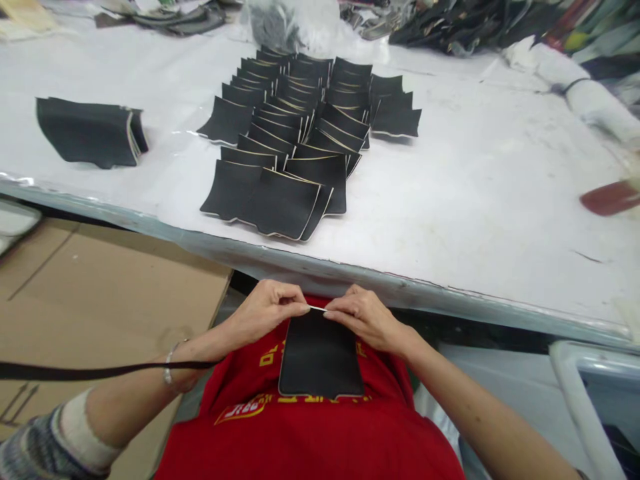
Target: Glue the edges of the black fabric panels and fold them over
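A black leather-like panel with a pale edge hangs over my red apron, below the table's front edge. My left hand pinches its top left corner between thumb and fingers. At the top right corner my right hand grips it the same way, close to the left. A short white strip of the panel's top edge shows between the two thumbs. The fingers hide both upper corners. A dark strap runs in from the left and passes by my left wrist.
Overlapping rows of similar black panels cover the middle of the white table. A smaller stack of panels stands at left. A dark red object lies at right. Cardboard is below left, a white-rimmed bin below right.
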`<state>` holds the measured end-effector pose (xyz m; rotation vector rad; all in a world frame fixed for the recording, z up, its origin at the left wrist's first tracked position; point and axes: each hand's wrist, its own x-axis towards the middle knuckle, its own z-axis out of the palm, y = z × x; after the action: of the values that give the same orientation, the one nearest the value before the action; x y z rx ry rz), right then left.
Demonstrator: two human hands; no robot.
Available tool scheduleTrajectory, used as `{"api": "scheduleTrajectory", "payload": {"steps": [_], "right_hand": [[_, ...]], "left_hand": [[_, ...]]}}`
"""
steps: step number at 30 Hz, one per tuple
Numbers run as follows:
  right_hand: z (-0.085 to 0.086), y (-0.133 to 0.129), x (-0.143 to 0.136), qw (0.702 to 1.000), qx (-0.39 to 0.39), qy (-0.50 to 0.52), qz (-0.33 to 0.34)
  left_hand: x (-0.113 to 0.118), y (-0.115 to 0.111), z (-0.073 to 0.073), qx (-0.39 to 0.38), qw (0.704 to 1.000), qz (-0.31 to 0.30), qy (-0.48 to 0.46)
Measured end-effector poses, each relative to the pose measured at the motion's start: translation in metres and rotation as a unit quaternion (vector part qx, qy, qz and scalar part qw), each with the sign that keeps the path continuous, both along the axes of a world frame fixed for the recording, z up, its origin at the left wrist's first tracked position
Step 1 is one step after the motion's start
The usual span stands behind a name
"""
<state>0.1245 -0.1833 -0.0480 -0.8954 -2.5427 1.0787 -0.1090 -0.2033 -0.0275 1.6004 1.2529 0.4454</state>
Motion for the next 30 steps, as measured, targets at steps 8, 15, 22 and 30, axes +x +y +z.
{"api": "scheduleTrajectory", "payload": {"steps": [8, 15, 22, 30], "right_hand": [[-0.005, -0.006, 0.030, 0.999, 0.008, 0.020, -0.030], [-0.007, -0.010, 0.034, 0.992, 0.106, 0.067, -0.021], [-0.008, -0.010, 0.030, 0.986, 0.146, 0.081, -0.025], [0.025, 0.001, 0.022, 0.987, 0.097, 0.091, -0.086]], "left_hand": [[-0.008, -0.002, 0.001, 0.038, 0.999, -0.008, 0.004], [-0.019, -0.007, -0.001, 0.071, 0.997, -0.001, 0.002], [-0.018, -0.010, 0.000, 0.090, 0.996, 0.016, -0.001], [-0.020, -0.004, 0.023, -0.122, 0.974, 0.050, -0.184]]}}
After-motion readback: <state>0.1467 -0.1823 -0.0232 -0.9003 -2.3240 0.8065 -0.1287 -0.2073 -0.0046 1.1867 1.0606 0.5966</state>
